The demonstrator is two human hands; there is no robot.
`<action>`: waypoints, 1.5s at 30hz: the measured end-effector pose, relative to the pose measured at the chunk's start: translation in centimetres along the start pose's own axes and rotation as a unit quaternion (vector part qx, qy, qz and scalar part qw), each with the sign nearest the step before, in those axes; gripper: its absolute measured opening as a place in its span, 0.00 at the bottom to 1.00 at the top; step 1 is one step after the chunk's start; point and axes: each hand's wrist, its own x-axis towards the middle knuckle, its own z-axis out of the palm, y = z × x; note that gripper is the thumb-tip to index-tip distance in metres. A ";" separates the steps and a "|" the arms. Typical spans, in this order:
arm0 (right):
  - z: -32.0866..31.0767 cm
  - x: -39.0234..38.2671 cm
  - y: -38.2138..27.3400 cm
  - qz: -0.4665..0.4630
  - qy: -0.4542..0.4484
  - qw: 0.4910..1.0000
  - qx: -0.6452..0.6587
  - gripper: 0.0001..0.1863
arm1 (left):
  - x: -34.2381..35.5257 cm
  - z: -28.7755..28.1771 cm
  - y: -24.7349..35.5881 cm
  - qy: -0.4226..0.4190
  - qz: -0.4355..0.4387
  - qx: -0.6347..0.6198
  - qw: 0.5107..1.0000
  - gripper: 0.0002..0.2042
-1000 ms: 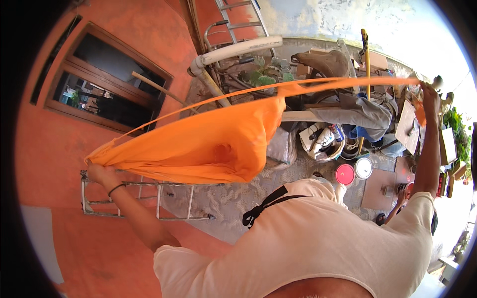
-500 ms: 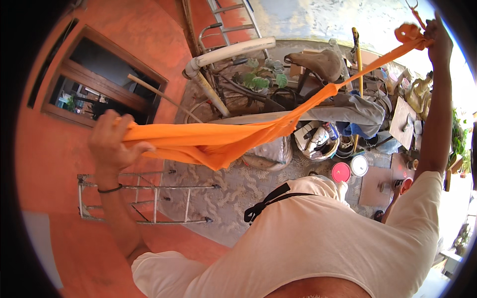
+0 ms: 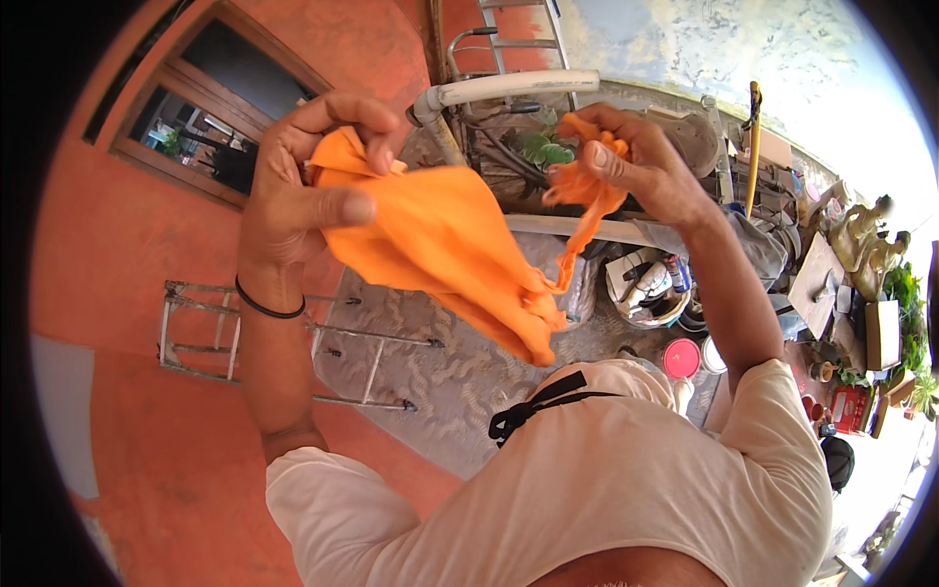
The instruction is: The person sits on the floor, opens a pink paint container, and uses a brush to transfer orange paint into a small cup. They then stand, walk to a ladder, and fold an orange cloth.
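Observation:
Between my two raised hands hangs a bright orange cloth (image 3: 440,230), wide and folded on the left and narrowing to a twisted strip on the right. My left hand (image 3: 313,186) grips its broad end, with thumb and fingers closed on the fabric. A bunched, knotted part of the same cloth is pinched in my right hand (image 3: 636,161). The middle sags slack, its lowest fold in front of the floor and just above my light shirt (image 3: 626,470). A dark band (image 3: 269,303) circles my left wrist.
A metal ladder (image 3: 201,333) stands by the orange wall (image 3: 147,391) at left. Beyond the cloth are a pale pipe rail (image 3: 518,86), a leafy plant (image 3: 543,150), a filled basket (image 3: 646,289) and a red-lidded bucket (image 3: 682,358). Clutter lines the right, including a board (image 3: 814,284).
My right hand has come down and left from the upper right, and my left hand has moved right. The cloth, stretched taut before, now hangs loose between them.

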 end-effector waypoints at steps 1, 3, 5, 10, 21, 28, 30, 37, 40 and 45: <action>0.5 0.1 0.7 0.007 -0.027 0.999 0.031 0.47 | 0.1 0.2 0.0 -0.023 -0.017 -0.065 0.998 0.22; 0.8 0.2 1.6 0.051 -0.095 0.987 0.116 0.49 | 0.1 1.0 -0.1 0.008 -0.037 -0.074 0.997 0.21; 1.8 0.4 1.8 0.108 -0.142 0.961 0.213 0.57 | 0.3 1.5 -0.3 0.025 -0.040 -0.079 0.996 0.20; 6.7 1.4 1.3 0.014 -0.197 0.945 0.262 0.52 | 1.2 2.8 -1.0 -0.009 0.028 -0.055 0.998 0.17; -0.5 0.8 -3.6 0.041 -0.131 0.975 0.177 0.14 | 1.5 6.2 -1.5 0.063 -0.099 -0.033 0.993 0.24; -1.9 0.8 -7.5 -0.073 -0.137 0.987 0.033 0.23 | 2.3 7.1 -5.5 -0.065 -0.144 -0.137 0.978 0.19; -2.2 0.4 -7.7 -0.016 -0.140 0.989 0.040 0.23 | 2.6 8.6 -6.0 -0.023 -0.115 -0.239 0.964 0.16; -5.5 -2.3 -4.2 0.044 -0.293 0.955 0.032 0.23 | 4.7 9.5 -4.9 0.148 -0.089 -0.284 0.943 0.13; -7.9 -4.2 -3.9 0.068 -0.272 0.960 0.002 0.20 | 4.3 7.5 -3.6 0.016 -0.063 -0.167 0.984 0.15; -13.0 -8.0 -3.8 0.041 0.116 0.982 -0.140 0.19 | 1.8 7.5 -1.9 -0.037 -0.166 0.306 0.937 0.05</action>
